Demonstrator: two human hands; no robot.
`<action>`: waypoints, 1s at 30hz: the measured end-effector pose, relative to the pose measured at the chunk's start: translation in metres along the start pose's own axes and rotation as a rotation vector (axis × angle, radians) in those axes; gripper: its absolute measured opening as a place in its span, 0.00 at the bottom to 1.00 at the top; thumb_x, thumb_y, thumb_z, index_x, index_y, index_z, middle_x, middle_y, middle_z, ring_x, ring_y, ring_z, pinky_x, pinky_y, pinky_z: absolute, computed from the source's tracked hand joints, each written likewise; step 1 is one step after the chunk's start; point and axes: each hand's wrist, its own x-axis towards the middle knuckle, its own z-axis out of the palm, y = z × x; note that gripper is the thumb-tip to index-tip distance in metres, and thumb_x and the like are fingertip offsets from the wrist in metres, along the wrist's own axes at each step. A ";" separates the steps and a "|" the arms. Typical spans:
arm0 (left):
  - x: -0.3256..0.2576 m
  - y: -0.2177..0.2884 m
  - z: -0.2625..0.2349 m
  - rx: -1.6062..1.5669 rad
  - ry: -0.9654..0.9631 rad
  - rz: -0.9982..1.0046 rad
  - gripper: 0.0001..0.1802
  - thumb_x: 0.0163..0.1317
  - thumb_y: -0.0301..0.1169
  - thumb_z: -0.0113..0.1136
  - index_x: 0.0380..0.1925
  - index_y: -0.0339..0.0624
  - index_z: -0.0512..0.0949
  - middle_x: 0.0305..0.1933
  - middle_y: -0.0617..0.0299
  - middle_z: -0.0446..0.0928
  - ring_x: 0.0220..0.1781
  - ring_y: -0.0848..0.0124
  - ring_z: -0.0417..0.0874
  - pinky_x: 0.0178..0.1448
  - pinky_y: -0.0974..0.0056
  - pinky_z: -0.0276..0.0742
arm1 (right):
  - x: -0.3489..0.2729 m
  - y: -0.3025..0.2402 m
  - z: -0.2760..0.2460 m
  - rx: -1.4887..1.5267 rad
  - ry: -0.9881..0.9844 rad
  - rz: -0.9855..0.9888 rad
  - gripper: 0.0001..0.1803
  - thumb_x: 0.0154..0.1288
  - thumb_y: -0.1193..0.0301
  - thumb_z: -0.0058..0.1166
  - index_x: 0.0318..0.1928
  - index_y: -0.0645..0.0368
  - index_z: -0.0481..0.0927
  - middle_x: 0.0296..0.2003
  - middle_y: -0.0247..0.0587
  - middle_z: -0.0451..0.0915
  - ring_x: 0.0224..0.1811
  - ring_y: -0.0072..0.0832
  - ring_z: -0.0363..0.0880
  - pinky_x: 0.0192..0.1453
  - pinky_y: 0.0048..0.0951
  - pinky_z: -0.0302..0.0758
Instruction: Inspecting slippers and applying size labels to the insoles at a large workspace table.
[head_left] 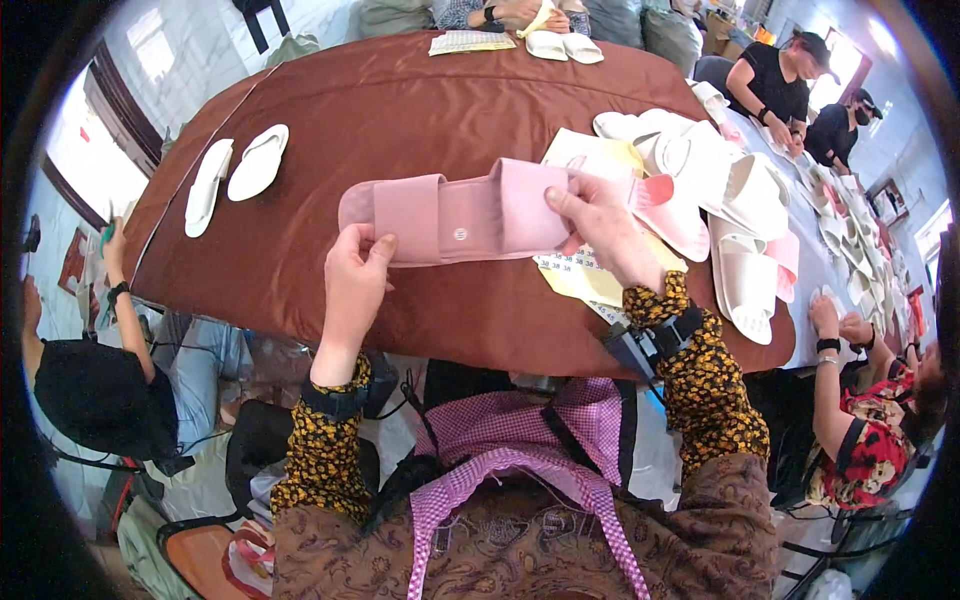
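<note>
— So, what are your hands doing at this moment?

— Both hold a pink slipper (455, 217) just above the brown worktop (400, 110). My left hand (355, 280) has its grip pinched on the near edge at the toe end, at nine o'clock; my right hand (605, 225) has its grip pressed on the other end, at three o'clock.

— Which way does it lie?

— Its long axis runs nine to three, flat and level, strap side up, I judge.

— How do you handle it well?

— Keep both ends pinched evenly so it stays taut, and clear of the yellow paper sheets (580, 280) beneath my right wrist.

— What surrounds it?

— White slippers (740, 270) piled at three o'clock, a white pair (235, 175) at ten, co-workers seated round the rim.
</note>
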 end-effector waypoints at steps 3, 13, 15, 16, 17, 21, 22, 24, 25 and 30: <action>-0.006 0.012 0.006 0.016 0.038 0.030 0.10 0.64 0.28 0.59 0.40 0.31 0.76 0.33 0.59 0.79 0.28 0.75 0.77 0.27 0.69 0.76 | -0.006 0.004 0.005 0.080 -0.037 0.050 0.15 0.69 0.63 0.54 0.37 0.66 0.77 0.29 0.40 0.79 0.17 0.23 0.76 0.17 0.21 0.72; 0.013 0.009 -0.015 0.453 0.335 0.561 0.18 0.69 0.34 0.55 0.53 0.34 0.72 0.54 0.51 0.71 0.52 0.60 0.75 0.52 0.61 0.73 | -0.022 -0.006 -0.011 0.501 -0.109 0.015 0.14 0.69 0.62 0.55 0.42 0.62 0.80 0.28 0.34 0.80 0.20 0.19 0.75 0.19 0.18 0.74; 0.019 0.001 -0.018 0.260 0.280 0.412 0.19 0.71 0.36 0.52 0.55 0.34 0.72 0.54 0.53 0.73 0.52 0.64 0.76 0.53 0.62 0.74 | -0.024 -0.008 -0.012 0.517 -0.123 0.015 0.14 0.69 0.62 0.55 0.42 0.62 0.80 0.28 0.34 0.80 0.20 0.19 0.75 0.19 0.18 0.74; 0.020 0.003 -0.019 -0.136 0.118 0.205 0.19 0.73 0.38 0.48 0.55 0.34 0.71 0.53 0.55 0.74 0.51 0.66 0.78 0.51 0.62 0.77 | -0.027 -0.010 -0.011 0.523 -0.132 -0.002 0.14 0.69 0.62 0.55 0.42 0.62 0.80 0.28 0.34 0.80 0.20 0.18 0.75 0.19 0.18 0.73; 0.020 0.005 -0.019 -0.524 -0.049 -0.010 0.20 0.75 0.39 0.44 0.55 0.34 0.71 0.51 0.56 0.76 0.50 0.68 0.80 0.50 0.62 0.80 | -0.029 -0.013 -0.009 0.530 -0.142 -0.018 0.14 0.70 0.62 0.54 0.43 0.62 0.80 0.28 0.34 0.80 0.21 0.18 0.75 0.19 0.17 0.73; 0.008 0.021 0.002 -0.675 -0.249 -0.048 0.22 0.76 0.43 0.38 0.54 0.36 0.71 0.48 0.54 0.80 0.42 0.64 0.84 0.38 0.54 0.83 | -0.033 -0.013 -0.005 0.522 -0.117 0.012 0.13 0.70 0.63 0.54 0.44 0.61 0.80 0.28 0.33 0.80 0.20 0.17 0.75 0.19 0.17 0.71; 0.007 0.022 0.003 -0.673 -0.253 -0.050 0.22 0.76 0.43 0.38 0.54 0.36 0.71 0.48 0.54 0.80 0.42 0.64 0.84 0.38 0.54 0.83 | -0.034 -0.013 -0.005 0.531 -0.127 -0.024 0.12 0.70 0.65 0.52 0.44 0.63 0.79 0.29 0.33 0.80 0.21 0.17 0.74 0.19 0.17 0.71; 0.005 0.027 0.004 -0.701 -0.277 -0.050 0.24 0.76 0.45 0.37 0.55 0.37 0.70 0.50 0.55 0.79 0.45 0.63 0.84 0.40 0.55 0.83 | -0.036 -0.014 -0.006 0.540 -0.128 -0.060 0.12 0.70 0.67 0.51 0.44 0.64 0.79 0.30 0.34 0.79 0.22 0.17 0.74 0.20 0.18 0.71; 0.005 0.029 0.007 -0.703 -0.286 -0.051 0.24 0.76 0.45 0.37 0.55 0.37 0.70 0.50 0.55 0.79 0.45 0.63 0.84 0.40 0.55 0.83 | -0.037 -0.015 -0.007 0.536 -0.121 -0.071 0.12 0.70 0.67 0.51 0.44 0.64 0.79 0.30 0.34 0.79 0.22 0.17 0.73 0.20 0.18 0.71; -0.003 0.047 0.019 -0.783 -0.262 -0.094 0.30 0.77 0.49 0.31 0.58 0.33 0.67 0.54 0.50 0.77 0.48 0.59 0.84 0.44 0.53 0.85 | -0.047 -0.022 -0.010 0.484 -0.009 -0.045 0.11 0.70 0.65 0.54 0.41 0.61 0.80 0.28 0.31 0.79 0.18 0.15 0.71 0.17 0.16 0.67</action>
